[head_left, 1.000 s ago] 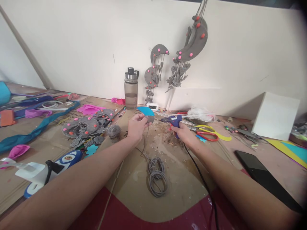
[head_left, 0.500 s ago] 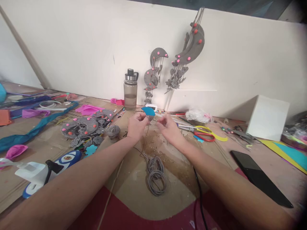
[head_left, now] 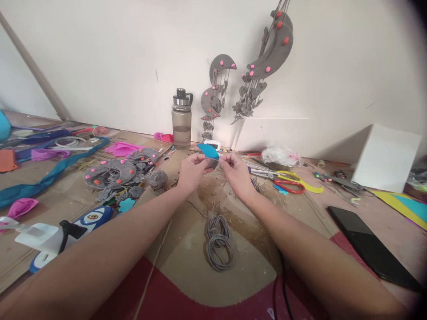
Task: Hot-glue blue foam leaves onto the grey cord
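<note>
My left hand pinches a small curved piece, bright blue on one part and grey below, that looks like felt. At its right end, the thumb and fingertips of my right hand are pressed together. Whatever lies between those fingertips is too small to make out. On the cardboard below both hands lies a loosely coiled grey cord, one end trailing up toward my left wrist. A grey yarn ball sits left of my left hand, beside grey crescent shapes dotted with pink and orange.
A water bottle stands against the white wall, where grey moon hangings are hung. To the right lie scissors and a black phone. A blue-and-white glue gun rests at left, near a blue flower cutout.
My right hand has come left to the piece's right end, from slightly apart. The piece has tilted, with more blue showing. The whole view has shifted a little.
</note>
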Action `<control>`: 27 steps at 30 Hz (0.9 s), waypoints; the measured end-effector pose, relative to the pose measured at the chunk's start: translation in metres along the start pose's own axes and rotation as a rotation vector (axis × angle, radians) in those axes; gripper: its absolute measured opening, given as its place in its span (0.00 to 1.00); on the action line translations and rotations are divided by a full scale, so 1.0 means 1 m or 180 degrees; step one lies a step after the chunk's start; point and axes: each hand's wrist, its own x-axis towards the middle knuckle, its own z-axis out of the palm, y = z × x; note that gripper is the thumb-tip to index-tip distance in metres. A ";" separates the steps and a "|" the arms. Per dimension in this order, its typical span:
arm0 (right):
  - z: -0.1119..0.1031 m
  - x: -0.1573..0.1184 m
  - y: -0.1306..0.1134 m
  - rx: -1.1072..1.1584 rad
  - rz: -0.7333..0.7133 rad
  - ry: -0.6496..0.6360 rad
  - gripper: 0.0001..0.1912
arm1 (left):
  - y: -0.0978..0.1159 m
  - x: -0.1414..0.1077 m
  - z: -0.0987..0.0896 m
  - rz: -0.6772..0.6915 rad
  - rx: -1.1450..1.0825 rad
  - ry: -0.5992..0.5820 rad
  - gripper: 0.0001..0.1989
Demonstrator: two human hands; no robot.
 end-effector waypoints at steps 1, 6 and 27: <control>-0.002 0.001 0.001 -0.0176 -0.0146 0.0053 0.07 | 0.000 -0.001 0.001 -0.0053 -0.0048 0.0012 0.09; -0.006 0.003 0.001 -0.0928 -0.0734 0.0200 0.04 | 0.001 -0.003 0.002 -0.0165 -0.0277 -0.0010 0.09; -0.011 0.009 0.012 -0.0894 -0.0347 0.0166 0.06 | 0.005 -0.006 0.005 -0.0507 -0.0568 -0.0052 0.08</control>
